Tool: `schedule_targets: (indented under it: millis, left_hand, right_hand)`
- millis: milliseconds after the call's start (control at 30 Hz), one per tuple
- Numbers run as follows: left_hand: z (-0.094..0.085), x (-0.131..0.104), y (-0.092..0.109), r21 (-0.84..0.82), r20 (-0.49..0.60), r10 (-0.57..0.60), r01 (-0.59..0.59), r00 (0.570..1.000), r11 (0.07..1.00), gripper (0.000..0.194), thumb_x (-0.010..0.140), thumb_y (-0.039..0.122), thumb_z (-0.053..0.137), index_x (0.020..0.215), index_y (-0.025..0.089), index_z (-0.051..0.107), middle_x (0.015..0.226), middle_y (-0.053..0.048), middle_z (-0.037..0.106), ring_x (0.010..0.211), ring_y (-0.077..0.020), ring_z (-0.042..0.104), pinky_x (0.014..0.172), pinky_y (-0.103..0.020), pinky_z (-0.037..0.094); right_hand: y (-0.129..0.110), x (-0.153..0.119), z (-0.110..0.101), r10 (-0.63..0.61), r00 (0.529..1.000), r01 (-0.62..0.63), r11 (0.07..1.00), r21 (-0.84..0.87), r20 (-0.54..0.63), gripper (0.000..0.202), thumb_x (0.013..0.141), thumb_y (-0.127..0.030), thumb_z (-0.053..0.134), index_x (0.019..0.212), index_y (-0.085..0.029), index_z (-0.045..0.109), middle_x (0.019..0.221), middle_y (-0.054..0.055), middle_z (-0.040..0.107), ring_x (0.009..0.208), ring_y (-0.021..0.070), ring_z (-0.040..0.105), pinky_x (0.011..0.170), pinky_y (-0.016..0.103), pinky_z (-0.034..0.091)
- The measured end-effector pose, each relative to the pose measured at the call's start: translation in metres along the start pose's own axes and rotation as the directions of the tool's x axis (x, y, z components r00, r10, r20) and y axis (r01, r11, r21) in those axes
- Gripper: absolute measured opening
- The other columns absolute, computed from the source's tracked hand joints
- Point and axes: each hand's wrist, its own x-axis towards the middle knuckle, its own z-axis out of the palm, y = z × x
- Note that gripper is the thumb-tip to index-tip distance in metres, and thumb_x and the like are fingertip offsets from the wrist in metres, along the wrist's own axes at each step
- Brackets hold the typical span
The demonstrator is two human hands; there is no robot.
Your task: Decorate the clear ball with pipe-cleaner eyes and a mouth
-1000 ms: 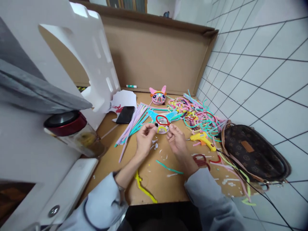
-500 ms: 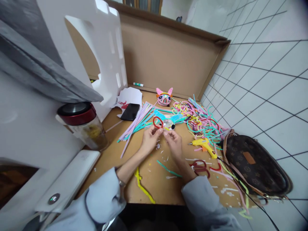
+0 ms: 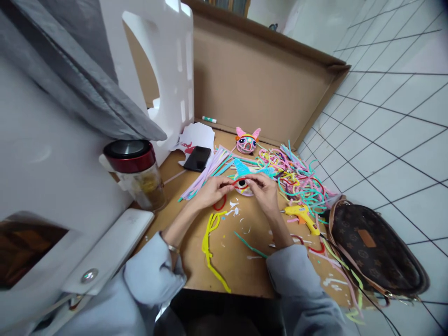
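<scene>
A red pipe cleaner (image 3: pixel 239 180) runs between my two hands, with fingers and thumb pinched at each end. My left hand (image 3: pixel 214 191) is closed on its left end; a red loop (image 3: pixel 220 208) shows just below that hand. My right hand (image 3: pixel 264 189) pinches the other end. Right behind the strand is a small face figure with blue ears (image 3: pixel 242 168) and a black eye, partly covered by my hands. Yellow pipe cleaners (image 3: pixel 207 240) lie twisted on the cardboard surface near my left forearm.
A pink-eared face figure (image 3: pixel 247 143) stands behind. A tangled pipe cleaner pile (image 3: pixel 297 170), a yellow glue gun (image 3: pixel 303 217) and a brown bag (image 3: pixel 374 249) are on the right. Straight pipe cleaners (image 3: pixel 203 176), a phone (image 3: pixel 197 159) and a red-lidded jar (image 3: pixel 135 172) are left.
My hands have moved apart, drawing the red strand across the face figure. The red loop, upright above my left hand before, now shows below it. The whole view has shifted slightly.
</scene>
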Motion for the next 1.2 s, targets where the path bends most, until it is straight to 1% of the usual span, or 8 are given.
schedule_targets:
  millis: [200,267,333,433,533,633,933,1200]
  left_hand:
    - [0.012,0.007,-0.015,-0.356,-0.1,-0.162,0.116,0.982,0.927,0.032,0.058,0.04,0.082,0.077,0.016,0.071,0.061,-0.002,0.066,0.054,-0.0129,0.055,0.058,-0.027,0.044]
    - [0.015,0.009,-0.019,-0.413,-0.105,-0.207,0.147,0.973,0.899,0.034,0.055,0.039,0.084,0.075,0.015,0.071,0.059,-0.001,0.065,0.053,-0.0122,0.055,0.058,-0.027,0.044]
    - [0.016,0.011,-0.023,-0.442,-0.109,-0.239,0.169,0.965,0.881,0.034,0.054,0.038,0.084,0.074,0.014,0.071,0.061,-0.003,0.067,0.055,-0.0125,0.057,0.057,-0.026,0.044]
    - [0.017,0.012,-0.029,-0.463,-0.122,-0.266,0.182,0.956,0.867,0.03,0.055,0.035,0.082,0.073,0.014,0.069,0.064,-0.003,0.068,0.056,-0.0121,0.057,0.056,-0.025,0.042]
    - [0.019,0.012,-0.036,-0.458,-0.139,-0.26,0.17,0.956,0.873,0.025,0.06,0.032,0.078,0.074,0.014,0.068,0.065,-0.002,0.067,0.055,-0.0104,0.055,0.056,-0.024,0.04]
    - [0.02,0.011,-0.041,-0.438,-0.148,-0.251,0.165,0.957,0.884,0.019,0.063,0.031,0.074,0.071,0.015,0.065,0.059,0.002,0.061,0.053,-0.0096,0.051,0.056,-0.023,0.038]
    - [0.028,0.017,-0.047,-0.323,-0.211,-0.215,0.14,0.953,0.936,0.012,0.063,0.028,0.071,0.066,0.018,0.066,0.065,0.0,0.063,0.061,-0.0135,0.052,0.063,-0.026,0.041]
    - [0.037,0.019,-0.044,-0.337,-0.266,-0.211,0.115,0.941,0.934,0.006,0.064,0.023,0.068,0.067,0.018,0.066,0.069,-0.001,0.067,0.067,-0.0158,0.058,0.074,-0.028,0.045]
  right_hand:
    - [0.008,0.0,0.004,0.222,0.971,-0.207,0.966,0.155,-0.088,0.009,0.07,-0.029,0.07,0.075,-0.021,0.071,0.067,0.0,0.068,0.055,0.0141,0.056,0.056,0.029,0.047]
    - [0.012,0.0,0.006,0.229,0.966,-0.211,0.966,0.148,-0.118,0.01,0.07,-0.03,0.07,0.076,-0.021,0.07,0.069,0.0,0.069,0.058,0.0145,0.058,0.058,0.028,0.048]
    - [0.017,0.0,0.006,0.176,0.974,-0.166,0.983,0.08,-0.139,0.01,0.073,-0.03,0.068,0.077,-0.021,0.07,0.073,0.001,0.071,0.064,0.0161,0.061,0.065,0.03,0.05]
    - [0.021,0.0,0.006,0.046,0.99,-0.066,0.986,-0.151,-0.133,0.011,0.078,-0.028,0.063,0.08,-0.021,0.072,0.081,0.004,0.073,0.074,0.0191,0.064,0.075,0.033,0.049]
    - [0.022,0.0,0.005,-0.062,0.993,0.019,0.921,-0.39,-0.098,0.015,0.082,-0.027,0.06,0.082,-0.02,0.073,0.084,0.007,0.073,0.076,0.0206,0.063,0.077,0.034,0.047]
    - [0.023,0.0,0.006,-0.128,0.991,0.087,0.85,-0.519,-0.043,0.019,0.087,-0.026,0.055,0.087,-0.021,0.073,0.088,0.007,0.072,0.08,0.0215,0.062,0.077,0.034,0.046]
    - [0.024,0.0,0.004,-0.207,0.974,0.208,0.641,-0.738,0.095,0.028,0.091,-0.017,0.046,0.095,-0.021,0.073,0.095,0.011,0.065,0.091,0.025,0.055,0.081,0.037,0.041]
    - [0.032,-0.002,-0.005,-0.225,0.966,0.245,0.631,-0.736,0.129,0.028,0.088,-0.015,0.045,0.098,-0.019,0.071,0.099,0.01,0.065,0.094,0.0244,0.054,0.084,0.037,0.04]
